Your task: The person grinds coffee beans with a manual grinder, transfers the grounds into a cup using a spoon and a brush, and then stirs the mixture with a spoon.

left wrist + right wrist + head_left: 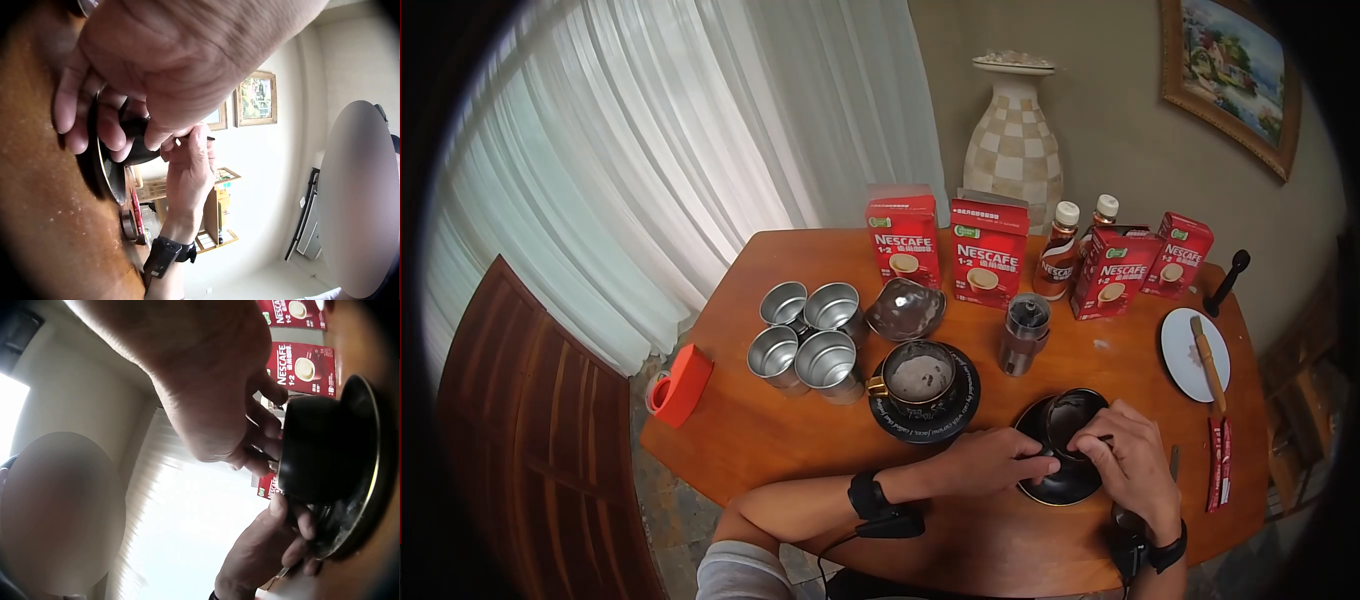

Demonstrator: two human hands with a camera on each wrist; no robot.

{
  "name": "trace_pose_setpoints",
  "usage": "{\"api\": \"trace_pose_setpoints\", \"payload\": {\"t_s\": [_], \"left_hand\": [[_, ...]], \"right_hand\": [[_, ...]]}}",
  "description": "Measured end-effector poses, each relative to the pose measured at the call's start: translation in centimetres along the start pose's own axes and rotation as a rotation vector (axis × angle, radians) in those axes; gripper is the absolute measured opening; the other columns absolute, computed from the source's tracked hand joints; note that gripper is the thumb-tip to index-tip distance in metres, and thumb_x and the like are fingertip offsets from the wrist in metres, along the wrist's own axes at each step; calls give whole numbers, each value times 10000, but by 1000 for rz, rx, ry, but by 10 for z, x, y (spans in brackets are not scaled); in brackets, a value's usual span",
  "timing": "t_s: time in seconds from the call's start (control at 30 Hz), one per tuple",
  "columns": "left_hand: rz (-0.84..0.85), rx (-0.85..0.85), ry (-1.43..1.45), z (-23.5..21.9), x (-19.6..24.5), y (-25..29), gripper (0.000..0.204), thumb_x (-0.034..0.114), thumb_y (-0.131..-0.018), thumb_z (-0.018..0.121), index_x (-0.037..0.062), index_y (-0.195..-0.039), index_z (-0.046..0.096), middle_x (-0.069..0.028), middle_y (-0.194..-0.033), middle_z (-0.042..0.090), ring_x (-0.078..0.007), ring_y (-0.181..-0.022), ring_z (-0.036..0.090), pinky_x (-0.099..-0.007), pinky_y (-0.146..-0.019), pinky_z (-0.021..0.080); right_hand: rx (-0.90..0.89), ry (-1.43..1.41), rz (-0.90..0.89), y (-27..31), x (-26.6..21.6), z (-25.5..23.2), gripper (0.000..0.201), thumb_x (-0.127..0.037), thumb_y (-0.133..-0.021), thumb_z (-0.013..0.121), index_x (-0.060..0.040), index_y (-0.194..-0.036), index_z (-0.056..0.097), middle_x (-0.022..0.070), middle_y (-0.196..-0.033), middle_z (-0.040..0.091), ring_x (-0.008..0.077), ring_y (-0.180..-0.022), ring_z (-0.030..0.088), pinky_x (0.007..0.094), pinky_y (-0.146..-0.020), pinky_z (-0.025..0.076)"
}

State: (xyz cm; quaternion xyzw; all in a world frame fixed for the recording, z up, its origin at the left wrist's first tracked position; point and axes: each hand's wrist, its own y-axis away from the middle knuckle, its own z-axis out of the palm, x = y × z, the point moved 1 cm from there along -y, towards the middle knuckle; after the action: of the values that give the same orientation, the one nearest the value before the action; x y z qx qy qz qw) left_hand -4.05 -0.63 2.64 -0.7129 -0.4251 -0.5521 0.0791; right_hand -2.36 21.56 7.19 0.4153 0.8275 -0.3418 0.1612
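A dark cup (1063, 420) stands on a black, gold-rimmed saucer (1065, 490) near the table's front edge. My left hand (995, 462) holds this cup from the left, its thumb at the near side. In the right wrist view, the left fingers (299, 544) lie low by the cup and over the saucer (369, 500). Over the cup's right rim, my right hand (1135, 455) pinches a thin dark handle (210, 138); its lower end is hidden.
Left of the hands, a gold-handled cup (921, 378) holds greyish contents. Several metal tumblers (828, 362), a brown bowl (906, 312) and a steel grinder (1024, 335) stand behind. Red Nescafe boxes (988, 250) line the back. A white plate (1183, 352) and red sachets (1219, 465) lie right.
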Motion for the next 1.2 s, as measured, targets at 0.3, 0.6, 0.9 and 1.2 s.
{"api": "trace_pose_setpoints", "payload": {"t_s": [0.3, 0.6, 0.9, 1.2], "left_hand": [[-22, -2, 0, -2, 6, 3, 512, 566, -1040, 591, 89, -979, 767, -24, -674, 617, -118, -656, 609, -321, -638, 481], [-13, 6, -12, -1, 2, 1, 512, 571, -1035, 592, 96, -957, 765, -22, -684, 634, -123, -665, 628, -320, -656, 491], [-28, -2, -7, -2, 6, 2, 514, 573, -1041, 586, 97, -978, 770, -21, -673, 623, -119, -655, 609, -319, -648, 484], [-39, 2, -16, -2, 8, 4, 517, 575, -1033, 592, 93, -959, 765, -27, -697, 644, -129, -677, 636, -321, -674, 500]], "right_hand": [[2, 32, -37, 0, 2, -2, 53, -101, -930, 720, -51, -915, 727, 73, -845, 666, 294, -768, 594, 401, -661, 483], [8, 34, -19, -1, 2, -1, 85, -136, -938, 723, -55, -917, 733, 68, -846, 671, 292, -767, 589, 406, -658, 482], [15, 61, -2, -2, 3, 1, 111, -159, -943, 721, -57, -900, 733, 71, -817, 660, 293, -765, 589, 403, -666, 483], [35, 58, 3, -1, 5, 2, 112, -149, -949, 701, -54, -897, 732, 75, -805, 657, 295, -768, 592, 404, -667, 483]]}}
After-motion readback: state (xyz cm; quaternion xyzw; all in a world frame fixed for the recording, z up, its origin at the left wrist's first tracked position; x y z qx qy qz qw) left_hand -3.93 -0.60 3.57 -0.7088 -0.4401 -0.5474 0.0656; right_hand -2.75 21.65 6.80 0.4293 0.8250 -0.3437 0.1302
